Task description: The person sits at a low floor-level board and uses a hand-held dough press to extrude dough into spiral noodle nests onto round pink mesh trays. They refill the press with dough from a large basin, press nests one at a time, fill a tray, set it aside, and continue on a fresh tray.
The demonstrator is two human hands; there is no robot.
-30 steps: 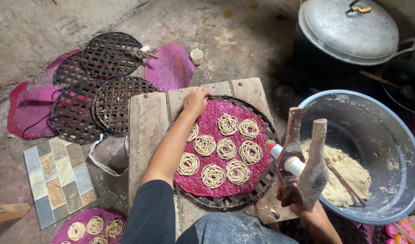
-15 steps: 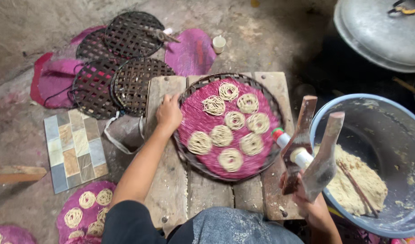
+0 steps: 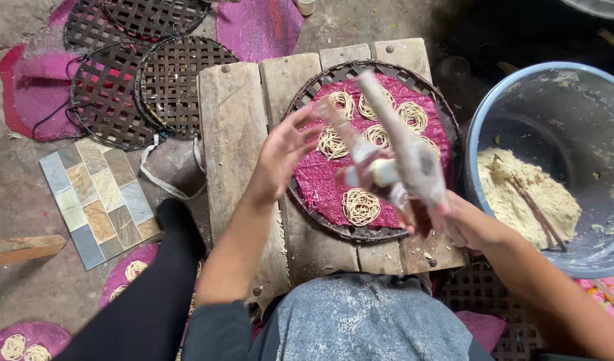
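A low wooden plank worktop (image 3: 233,134) is seen from above, and on it a round woven tray (image 3: 447,127) lined with a magenta cloth (image 3: 320,180) is carried. Just right of the worktop a large grey-blue basin (image 3: 554,100) is seen, with a mass of pale dough (image 3: 514,194) left in it and a thin stick lying across the dough. Spare empty woven trays (image 3: 119,87) are stacked on the floor at upper left. On the cloth about six coiled noodle nests (image 3: 360,206) are laid, mostly along the far half and one near the front edge; the near-left part of the cloth is bare, so the tray is judged to be roughly half filled, with dough remaining to be pressed. The wooden noodle press (image 3: 400,150) is held over the tray, its long axis running diagonally from the near right to the far left, the two handle arms pointing away from the person; it is motion-blurred. The right hand (image 3: 454,220) is closed around the press at its lower end. The left hand (image 3: 287,150) is spread, fingers apart, beside the handle arms and gripping nothing.
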